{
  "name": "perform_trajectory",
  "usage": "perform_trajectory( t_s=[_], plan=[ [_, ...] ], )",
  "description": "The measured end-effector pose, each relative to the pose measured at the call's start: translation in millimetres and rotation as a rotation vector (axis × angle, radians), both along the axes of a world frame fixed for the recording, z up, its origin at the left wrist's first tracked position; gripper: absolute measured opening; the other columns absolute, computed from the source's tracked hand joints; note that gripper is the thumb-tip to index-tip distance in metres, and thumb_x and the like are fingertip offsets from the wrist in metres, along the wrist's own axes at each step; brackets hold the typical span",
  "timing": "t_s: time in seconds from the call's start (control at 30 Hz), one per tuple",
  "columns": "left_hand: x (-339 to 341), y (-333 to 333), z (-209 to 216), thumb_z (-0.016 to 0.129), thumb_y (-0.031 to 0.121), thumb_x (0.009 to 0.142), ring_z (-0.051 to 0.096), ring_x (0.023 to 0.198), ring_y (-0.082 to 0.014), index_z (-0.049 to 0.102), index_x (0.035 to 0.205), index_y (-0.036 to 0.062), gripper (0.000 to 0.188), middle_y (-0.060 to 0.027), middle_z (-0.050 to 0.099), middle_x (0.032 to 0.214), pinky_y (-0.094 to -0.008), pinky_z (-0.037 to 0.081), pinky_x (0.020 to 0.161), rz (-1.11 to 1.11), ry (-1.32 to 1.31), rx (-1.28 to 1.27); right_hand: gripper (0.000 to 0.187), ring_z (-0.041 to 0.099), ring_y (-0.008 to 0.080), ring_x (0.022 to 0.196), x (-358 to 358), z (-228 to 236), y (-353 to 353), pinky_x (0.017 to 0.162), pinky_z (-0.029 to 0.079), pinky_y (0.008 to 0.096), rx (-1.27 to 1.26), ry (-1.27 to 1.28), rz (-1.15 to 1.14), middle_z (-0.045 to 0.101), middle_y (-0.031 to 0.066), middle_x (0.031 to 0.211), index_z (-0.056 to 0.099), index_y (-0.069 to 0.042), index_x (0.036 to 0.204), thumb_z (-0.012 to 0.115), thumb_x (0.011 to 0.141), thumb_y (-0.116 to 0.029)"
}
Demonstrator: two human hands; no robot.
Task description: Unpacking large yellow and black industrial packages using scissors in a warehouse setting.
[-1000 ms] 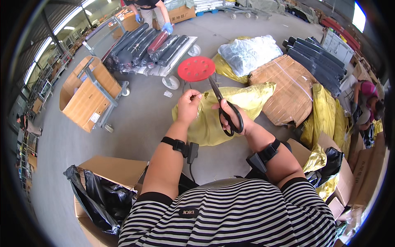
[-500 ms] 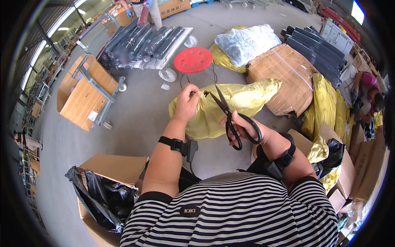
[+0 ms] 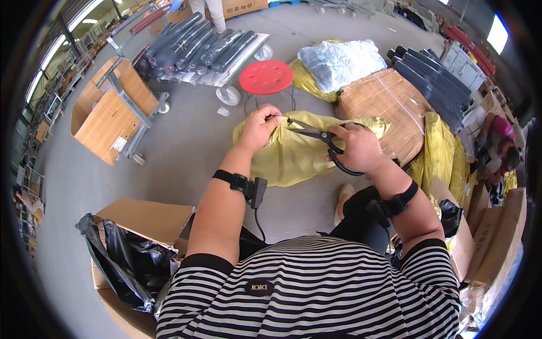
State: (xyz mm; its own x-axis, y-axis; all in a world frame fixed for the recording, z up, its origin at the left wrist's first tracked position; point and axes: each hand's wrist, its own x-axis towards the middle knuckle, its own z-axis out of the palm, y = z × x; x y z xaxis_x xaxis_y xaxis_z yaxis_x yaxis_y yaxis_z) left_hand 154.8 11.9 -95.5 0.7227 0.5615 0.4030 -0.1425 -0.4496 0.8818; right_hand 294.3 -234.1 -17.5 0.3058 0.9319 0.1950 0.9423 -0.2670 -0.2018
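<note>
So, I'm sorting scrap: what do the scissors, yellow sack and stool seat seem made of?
Scissors: probably metal blades, thin and dark grey; black handles smooth, perhaps plastic. Yellow sack: likely woven plastic, creased with slight sheen. Stool seat: smooth even red, plastic or painted metal.

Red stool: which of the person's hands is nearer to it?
Left. The left hand is just below the red stool in the picture; the right hand, holding the scissors, is farther off, below and to the stool's right.

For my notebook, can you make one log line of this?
left hand: pinching yellow sack | right hand: holding black scissors | red stool: beyond sack
</note>
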Motion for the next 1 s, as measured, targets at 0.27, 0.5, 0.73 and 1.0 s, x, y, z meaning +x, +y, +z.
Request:
perform_trajectory(
  t_s=[0.27, 0.5, 0.73, 1.0],
  plan=[
    [9, 9, 10, 0.065, 0.006, 0.084, 0.054, 0.076, -0.0081, 0.063, 0.085, 0.0011, 0.005, 0.0009, 0.061, 0.082, -0.0252, 0.045, 0.072, -0.052, 0.056, -0.015, 0.051, 0.06, 0.0241, 0.092, 2, 25, 22, 0.085, 0.043, 0.0366, 0.082, -0.566, 0.195, 0.061, 0.0076, 0.09, 0.064, -0.018, 0.111, 0.076, 0.065, -0.034],
    [25, 22, 8, 0.07, 0.012, 0.08, 0.053, 0.067, -0.0095, 0.066, 0.085, 0.0015, 0.012, -0.0021, 0.062, 0.073, -0.0279, 0.045, 0.064, -0.065, 0.049, -0.035, 0.016, 0.063, 0.0201, 0.087, -7, 97, 79, 0.08, 0.043, 0.0322, -0.248, -0.888, 0.457, 0.065, 0.0029, 0.082, 0.07, -0.016, 0.088, 0.057, 0.078, -0.016],
    [22, 25, 12, 0.066, 0.01, 0.085, 0.053, 0.067, -0.0059, 0.064, 0.087, 0.0028, 0.008, 0.0019, 0.059, 0.074, -0.0253, 0.044, 0.06, -0.12, 0.133, -0.186, 0.03, 0.065, 0.0264, 0.081, -14, 110, 132, 0.074, 0.047, 0.0369, -0.673, -0.847, 0.547, 0.067, 0.0056, 0.077, 0.069, -0.015, 0.092, 0.073, 0.068, -0.033],
    [24, 24, 15, 0.063, 0.012, 0.088, 0.052, 0.064, -0.0074, 0.062, 0.09, 0.0015, 0.011, 0.0002, 0.059, 0.074, -0.0262, 0.044, 0.058, -0.114, 0.119, -0.216, 0.018, 0.067, 0.0261, 0.084, -9, 107, 123, 0.071, 0.052, 0.0383, -0.624, -0.887, 0.534, 0.068, 0.0066, 0.079, 0.069, -0.013, 0.087, 0.067, 0.071, -0.021]
  ],
)
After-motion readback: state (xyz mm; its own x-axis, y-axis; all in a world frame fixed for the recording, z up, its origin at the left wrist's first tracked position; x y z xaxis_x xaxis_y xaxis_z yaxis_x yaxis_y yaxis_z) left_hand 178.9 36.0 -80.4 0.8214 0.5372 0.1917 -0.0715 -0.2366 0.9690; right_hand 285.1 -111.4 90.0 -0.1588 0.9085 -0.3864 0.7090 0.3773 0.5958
